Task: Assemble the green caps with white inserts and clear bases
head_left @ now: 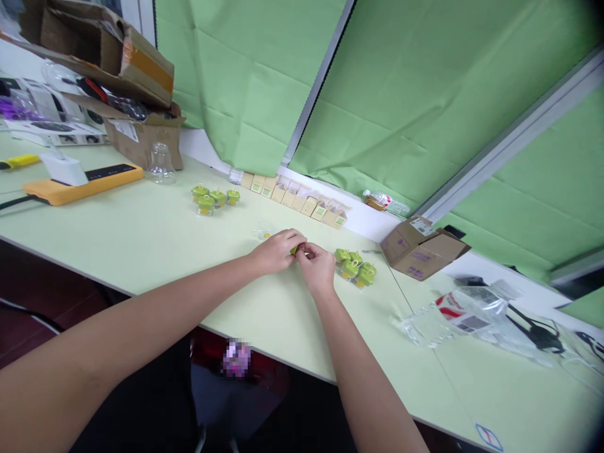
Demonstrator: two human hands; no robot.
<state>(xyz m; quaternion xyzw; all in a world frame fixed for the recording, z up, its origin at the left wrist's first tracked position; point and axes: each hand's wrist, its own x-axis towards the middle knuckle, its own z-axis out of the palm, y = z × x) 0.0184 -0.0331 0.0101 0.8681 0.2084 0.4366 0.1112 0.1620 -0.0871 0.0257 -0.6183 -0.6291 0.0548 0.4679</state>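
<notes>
My left hand [280,250] and my right hand [316,265] meet over the middle of the table [264,321], fingers pinched together. Between them shows a sliver of a small green piece [294,250], its colour like the green lids nearby; fingers hide most of it. Just beyond my left hand stands a small clear container [262,232] with a yellow spot and no green top. Right of my right hand is a cluster of small clear containers with green lids [350,268] and pale loops on top. Another such group [206,202] stands farther off to the left.
Small cardboard boxes [297,200] line the wall. A power strip [94,184], clear jar [161,165] and stacked cartons [146,135] are at left. At right are an opened carton [419,248] and a large plastic bottle [453,314]; a small bottle [387,202] lies behind.
</notes>
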